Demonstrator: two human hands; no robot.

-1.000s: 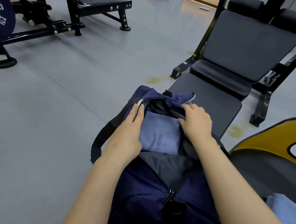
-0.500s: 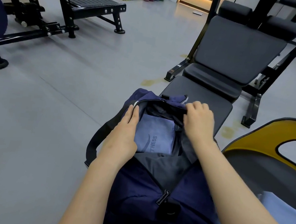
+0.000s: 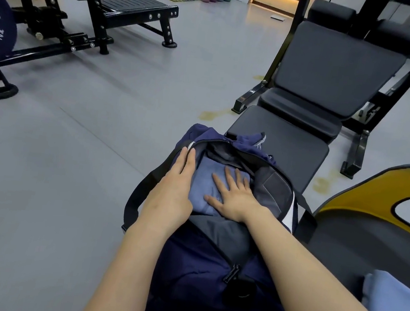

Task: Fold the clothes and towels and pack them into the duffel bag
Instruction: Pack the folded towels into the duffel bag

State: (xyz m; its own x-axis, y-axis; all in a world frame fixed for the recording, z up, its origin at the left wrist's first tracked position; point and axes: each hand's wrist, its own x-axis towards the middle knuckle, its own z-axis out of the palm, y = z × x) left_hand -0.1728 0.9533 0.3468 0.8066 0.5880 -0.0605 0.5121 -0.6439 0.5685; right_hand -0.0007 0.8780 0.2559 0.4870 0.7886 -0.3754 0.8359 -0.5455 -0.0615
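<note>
While the left hand (image 3: 172, 190) lies flat holding the duffel bag (image 3: 198, 279) mouth wide, the right hand (image 3: 232, 195), fingers spread, presses the folded blue towel (image 3: 200, 194) down, probably to settle it.

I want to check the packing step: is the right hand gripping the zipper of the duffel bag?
No, the right hand lies flat with straight fingers on the folded blue towel inside the open duffel bag.

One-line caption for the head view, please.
Right hand presses a folded blue towel flat inside the open duffel bag while the left hand rests along its rim.
</note>
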